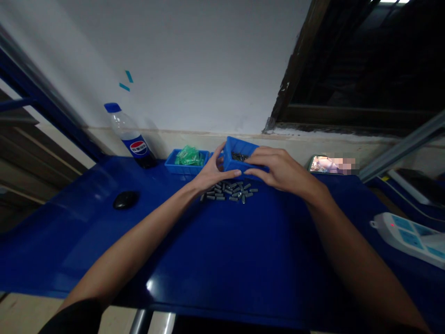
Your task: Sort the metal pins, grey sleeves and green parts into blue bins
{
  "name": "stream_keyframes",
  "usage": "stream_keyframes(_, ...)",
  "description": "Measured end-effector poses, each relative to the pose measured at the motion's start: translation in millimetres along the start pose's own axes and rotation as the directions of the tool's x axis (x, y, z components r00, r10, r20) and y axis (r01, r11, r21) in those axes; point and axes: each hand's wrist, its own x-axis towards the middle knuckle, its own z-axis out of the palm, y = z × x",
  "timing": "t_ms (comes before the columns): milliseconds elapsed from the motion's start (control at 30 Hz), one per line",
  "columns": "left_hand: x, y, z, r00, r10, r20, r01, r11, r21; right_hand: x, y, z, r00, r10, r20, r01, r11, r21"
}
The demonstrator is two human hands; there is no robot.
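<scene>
A left hand (209,174) and right hand (278,166) clamp their fingers on opposite sides of a tilted blue bin (233,164) at the center of the frame. Loose dark pieces (229,190) lie just below on a blue desk (222,260); whether the right fingertips touch those inside is hard to tell.

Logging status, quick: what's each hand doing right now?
Left hand: closed, holding the tilted blue bin at its left.
Right hand: closed, holding the same bin at its right.
</scene>
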Motion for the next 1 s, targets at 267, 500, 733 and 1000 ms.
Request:
stream_keyframes(267,4,34,-37.1,0.997,0.074,-0.023,-0.072,0.993,0.093,3,17,24,0.837,0.351,-0.421,-0.158,0.89,0.429)
stream_keyframes(500,-3,71,-82.3,0.996,0.032,0.081,-0.06,0.927,0.371,-24,21,121,0.634,0.618,-0.464,-0.593,0.774,0.22)
stream_keyframes(733,-7,91,-90.3,0.963,-0.108,0.246,-0.051,0.826,0.561,-28,-6,155,0.675,0.664,-0.322,-0.688,0.724,0.05)
stream_keyframes(1000,-8,89,-86.6,0.953,-0.173,0.248,-0.029,0.764,0.644,-29,2,159,0.701,0.656,-0.28,-0.659,0.746,0.097)
